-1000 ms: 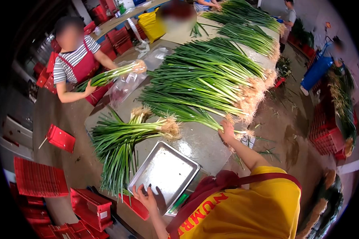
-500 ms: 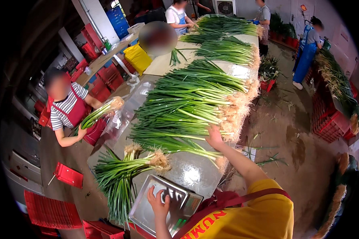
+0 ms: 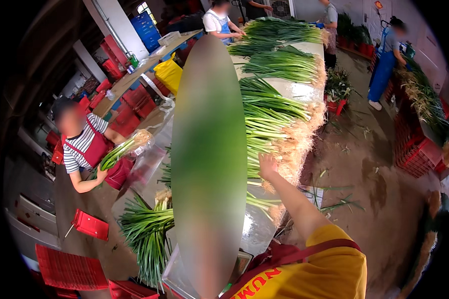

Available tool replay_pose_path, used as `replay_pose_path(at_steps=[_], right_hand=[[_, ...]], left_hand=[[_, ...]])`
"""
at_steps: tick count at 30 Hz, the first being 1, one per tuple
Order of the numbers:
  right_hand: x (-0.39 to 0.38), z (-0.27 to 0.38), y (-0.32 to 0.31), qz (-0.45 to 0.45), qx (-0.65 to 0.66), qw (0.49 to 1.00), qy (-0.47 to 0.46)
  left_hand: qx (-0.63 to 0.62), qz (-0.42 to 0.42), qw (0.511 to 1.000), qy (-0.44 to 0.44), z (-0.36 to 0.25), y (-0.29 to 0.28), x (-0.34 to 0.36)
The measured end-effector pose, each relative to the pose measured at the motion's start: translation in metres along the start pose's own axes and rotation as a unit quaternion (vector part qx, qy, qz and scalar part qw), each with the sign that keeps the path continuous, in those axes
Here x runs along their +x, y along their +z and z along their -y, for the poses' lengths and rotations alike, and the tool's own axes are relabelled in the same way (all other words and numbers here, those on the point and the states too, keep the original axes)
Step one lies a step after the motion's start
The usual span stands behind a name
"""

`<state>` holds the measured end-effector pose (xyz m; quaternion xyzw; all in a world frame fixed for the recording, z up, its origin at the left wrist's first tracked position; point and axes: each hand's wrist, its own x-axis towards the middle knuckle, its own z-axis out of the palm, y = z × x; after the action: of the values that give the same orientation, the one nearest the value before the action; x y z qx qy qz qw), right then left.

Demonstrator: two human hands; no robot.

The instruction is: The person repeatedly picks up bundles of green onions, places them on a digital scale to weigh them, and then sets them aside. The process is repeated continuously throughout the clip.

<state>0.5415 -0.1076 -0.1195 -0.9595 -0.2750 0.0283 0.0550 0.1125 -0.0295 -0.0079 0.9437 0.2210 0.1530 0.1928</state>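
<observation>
My right hand [image 3: 268, 167] reaches onto the long pile of green onions [image 3: 269, 104], its fingers spread a little on the stalks beside the pale roots [image 3: 289, 159]. My left hand is lost in a tall blurred oval that covers the middle of the picture; its fingers cannot be seen. Another bundle of onions [image 3: 144, 234] hangs over the table's near left end. Below it, a metal tray's rim [image 3: 168, 266] shows at the blur's edge.
A co-worker in striped top [image 3: 92, 144] holds a bagged bunch across the table. Several other workers stand farther back [image 3: 219, 22], [image 3: 384, 65]. Red crates [image 3: 416, 149] line the right side; others [image 3: 70, 266] lie lower left. A yellow sack [image 3: 167, 74] sits behind the table.
The view has tilted up. My right hand has moved to stalks farther along the pile. My left hand, earlier open over the metal tray, is now hidden by blur.
</observation>
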Motion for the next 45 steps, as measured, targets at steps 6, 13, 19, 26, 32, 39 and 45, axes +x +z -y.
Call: replay_pose_path(at_steps=[6,13,19,26,32,39,45], right_hand=[[-0.005,-0.003,-0.003,0.072,0.06,0.995,-0.031],[-0.067,0.023,-0.027,0.143,0.3,0.942,-0.042],[-0.11,0.022,-0.06,0.162,0.58,0.796,-0.058],[-0.181,0.022,-0.045,0.243,0.607,0.757,0.005],[-0.211,0.029,-0.124,0.26,0.629,0.732,-0.038],[-0.241,0.036,-0.05,0.333,0.575,0.746,0.038],[-0.27,0.073,-0.123,0.262,0.649,0.713,0.03]], left_hand=[[-0.024,0.028,0.999,0.022,-0.012,0.005,0.008],[-0.014,0.029,0.997,0.065,-0.004,0.009,0.008],[-0.034,0.03,0.996,0.074,0.001,0.001,-0.001],[-0.055,0.022,0.996,0.063,0.01,0.004,-0.018],[-0.107,0.033,0.992,0.06,0.019,0.015,-0.028],[-0.571,0.075,0.788,-0.219,-0.007,0.027,-0.027],[-0.802,0.157,0.458,-0.35,0.01,0.073,-0.013]])
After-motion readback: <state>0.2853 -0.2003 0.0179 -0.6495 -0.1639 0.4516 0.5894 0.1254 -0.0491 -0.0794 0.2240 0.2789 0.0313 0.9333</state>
